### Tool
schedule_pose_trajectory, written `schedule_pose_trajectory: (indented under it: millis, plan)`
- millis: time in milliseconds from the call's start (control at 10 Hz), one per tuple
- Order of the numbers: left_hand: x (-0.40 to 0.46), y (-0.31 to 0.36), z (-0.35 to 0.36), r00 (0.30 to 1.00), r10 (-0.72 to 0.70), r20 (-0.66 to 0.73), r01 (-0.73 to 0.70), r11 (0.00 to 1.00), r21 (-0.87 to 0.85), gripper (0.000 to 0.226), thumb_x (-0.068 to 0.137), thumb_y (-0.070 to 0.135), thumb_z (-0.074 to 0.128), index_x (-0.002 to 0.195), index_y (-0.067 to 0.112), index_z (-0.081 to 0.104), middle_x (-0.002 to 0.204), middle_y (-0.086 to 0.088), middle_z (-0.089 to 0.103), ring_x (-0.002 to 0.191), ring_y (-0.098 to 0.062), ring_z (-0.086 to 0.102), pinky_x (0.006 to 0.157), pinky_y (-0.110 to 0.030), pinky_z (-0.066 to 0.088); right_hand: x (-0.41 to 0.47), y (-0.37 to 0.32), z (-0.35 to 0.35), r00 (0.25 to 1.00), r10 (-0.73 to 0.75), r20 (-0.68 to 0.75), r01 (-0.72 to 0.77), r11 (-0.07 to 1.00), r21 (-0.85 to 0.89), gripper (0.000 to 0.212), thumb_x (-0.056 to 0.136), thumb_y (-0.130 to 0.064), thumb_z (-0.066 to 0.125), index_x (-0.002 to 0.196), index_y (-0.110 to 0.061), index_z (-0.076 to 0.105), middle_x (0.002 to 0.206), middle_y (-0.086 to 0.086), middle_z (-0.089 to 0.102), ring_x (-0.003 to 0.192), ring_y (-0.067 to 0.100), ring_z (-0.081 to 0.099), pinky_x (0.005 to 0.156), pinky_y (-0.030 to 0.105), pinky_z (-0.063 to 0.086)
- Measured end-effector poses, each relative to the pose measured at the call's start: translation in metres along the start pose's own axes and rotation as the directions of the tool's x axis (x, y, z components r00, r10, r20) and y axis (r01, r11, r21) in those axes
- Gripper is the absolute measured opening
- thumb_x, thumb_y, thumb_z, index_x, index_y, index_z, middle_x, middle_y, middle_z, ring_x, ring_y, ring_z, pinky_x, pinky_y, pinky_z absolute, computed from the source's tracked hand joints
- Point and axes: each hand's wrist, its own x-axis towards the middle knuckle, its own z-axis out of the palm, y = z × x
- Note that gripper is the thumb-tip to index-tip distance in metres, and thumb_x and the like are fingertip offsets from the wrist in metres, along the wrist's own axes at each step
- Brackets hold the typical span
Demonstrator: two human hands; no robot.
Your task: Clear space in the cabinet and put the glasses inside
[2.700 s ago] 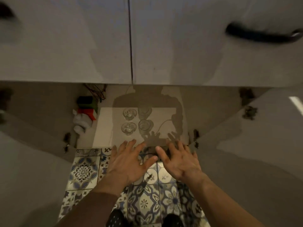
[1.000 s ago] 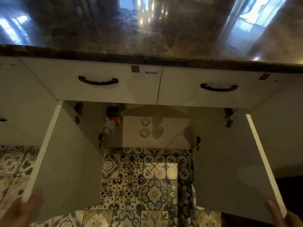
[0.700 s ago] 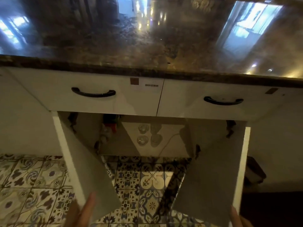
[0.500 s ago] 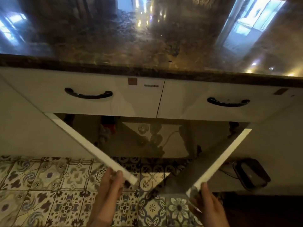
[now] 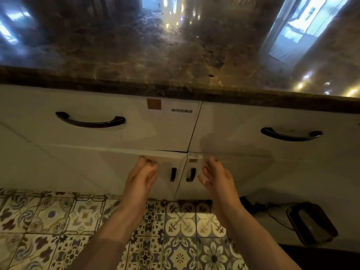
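The left hand [image 5: 141, 175] reaches forward with straight, relaxed fingers whose tips rest against the upper part of the white left cabinet door [image 5: 120, 168], holding nothing. The right hand [image 5: 218, 176] is likewise released, its fingers extended toward the white right cabinet door [image 5: 243, 172], the tips at or just off the panel; contact cannot be told. Between the two hands, two small dark vertical door handles [image 5: 173, 174] sit on either side of the seam where the doors meet, and both doors lie closed and flush. The glasses are out of sight; the closed doors hide the cabinet's inside. Above the doors are two white drawer fronts, each with a curved black handle [image 5: 90, 121], and the left one carries a small brown square sticker [image 5: 153, 104]. Over them runs the glossy dark brown stone surface [image 5: 175, 55], reflecting lights and windows. Below the forearms lies a patterned tile floor [image 5: 181, 240], and a dark rounded object [image 5: 311, 225] with a cord sits on the floor at the right.
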Motion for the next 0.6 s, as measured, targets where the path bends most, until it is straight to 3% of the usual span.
schedule_pose_trajectory:
  millis: [100,200,400,500,600]
  plan:
    - [0.012,0.000,0.002,1.000,0.018,0.006,-0.018,0.999,0.032,0.035,0.068,0.021,0.065,0.097,0.038,0.073,0.106,0.008,0.066,0.107,-0.011,0.060,0.108,-0.039,0.040,0.015,0.002,0.001,1.000,0.007,-0.003,-0.008,1.000,-0.015,0.011,0.103,-0.038,0.046,0.104,-0.036,0.057,0.125,-0.012,0.059,0.106,0.001,0.058,0.113,0.045,0.034]
    - [0.018,-0.003,0.007,0.999,0.032,0.006,-0.032,0.998,0.046,0.052,0.063,0.013,0.065,0.099,0.050,0.073,0.116,0.016,0.071,0.116,-0.006,0.062,0.101,-0.035,0.041,0.024,0.005,0.003,0.999,0.033,-0.003,-0.033,0.995,-0.096,0.012,0.098,-0.034,0.049,0.099,-0.027,0.060,0.113,-0.009,0.064,0.113,0.010,0.059,0.095,0.043,0.035]
    - [0.019,0.000,0.010,1.000,0.005,-0.022,-0.002,0.990,0.141,0.027,0.061,0.019,0.065,0.071,0.044,0.067,0.071,0.022,0.065,0.091,-0.005,0.061,0.099,-0.038,0.043,0.028,0.003,0.013,0.998,-0.031,-0.054,0.018,0.975,-0.221,0.016,0.097,-0.031,0.049,0.101,-0.021,0.061,0.107,0.004,0.065,0.110,0.024,0.061,0.081,0.035,0.043]
    - [0.014,0.004,0.006,0.999,0.019,0.037,-0.027,0.971,0.240,0.034,0.073,0.026,0.065,0.101,0.045,0.067,0.099,0.024,0.070,0.113,-0.009,0.058,0.101,-0.034,0.041,0.027,0.002,0.007,0.998,-0.055,-0.027,0.045,0.958,-0.283,0.019,0.101,-0.037,0.046,0.103,-0.026,0.062,0.110,0.000,0.065,0.103,0.018,0.062,0.078,0.032,0.041]
    - [0.004,0.000,0.000,0.998,-0.056,-0.016,0.057,0.879,0.473,0.067,0.093,0.047,0.061,0.152,0.040,0.032,0.151,0.012,0.042,0.135,-0.008,0.038,0.108,-0.036,0.032,0.016,0.007,-0.009,0.996,-0.084,0.025,0.085,0.857,-0.508,0.055,0.101,-0.059,0.038,0.138,-0.020,0.052,0.135,-0.005,0.057,0.114,0.016,0.055,0.097,0.035,0.039]
